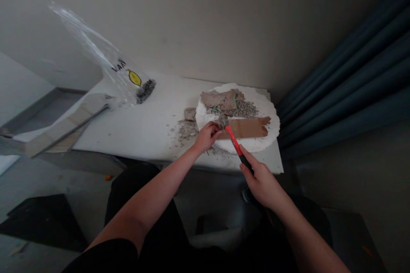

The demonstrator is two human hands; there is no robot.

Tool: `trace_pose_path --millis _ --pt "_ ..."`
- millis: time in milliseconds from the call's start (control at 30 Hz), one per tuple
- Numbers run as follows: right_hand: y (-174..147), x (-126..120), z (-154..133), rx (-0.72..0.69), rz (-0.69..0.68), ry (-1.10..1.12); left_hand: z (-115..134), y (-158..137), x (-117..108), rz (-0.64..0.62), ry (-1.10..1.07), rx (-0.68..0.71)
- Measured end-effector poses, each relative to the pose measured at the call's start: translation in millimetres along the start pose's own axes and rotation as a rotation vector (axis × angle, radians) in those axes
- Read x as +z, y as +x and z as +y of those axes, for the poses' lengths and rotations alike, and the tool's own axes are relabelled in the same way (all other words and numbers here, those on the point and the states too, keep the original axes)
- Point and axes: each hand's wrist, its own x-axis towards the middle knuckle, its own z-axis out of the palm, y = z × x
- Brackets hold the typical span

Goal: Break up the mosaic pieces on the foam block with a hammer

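1. The red-and-black handle of a tool point(235, 140) is grasped by the right hand point(261, 181), right of the frame's lower centre.
2. The left hand point(206, 137) is held with fingers curled near the tool's greyish head, at mid-frame; whether anything is pinched cannot be told.
3. Beneath the tool's head, a brown strip point(251, 127) is laid on a ragged white sheet point(271, 107), right of centre.
4. Behind the strip, grey rubble point(247, 110) is scattered beside a cracked brown slab point(218, 99).

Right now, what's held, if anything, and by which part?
Right hand holds the hammer by its black grip. Left hand is at the cardboard's near-left end; whether it pinches anything can't be told.
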Motion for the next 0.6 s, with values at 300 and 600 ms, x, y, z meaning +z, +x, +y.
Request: trace_pose_path --millis 300,600 --pt "5 6 3 0.026 0.002 -0.049 -1 -1 -4 0.049 -0.126 -0.085" --pt "1 13 2 0.010 -0.002 -0.080 -8 5 -37 0.182 0.109 -0.277"
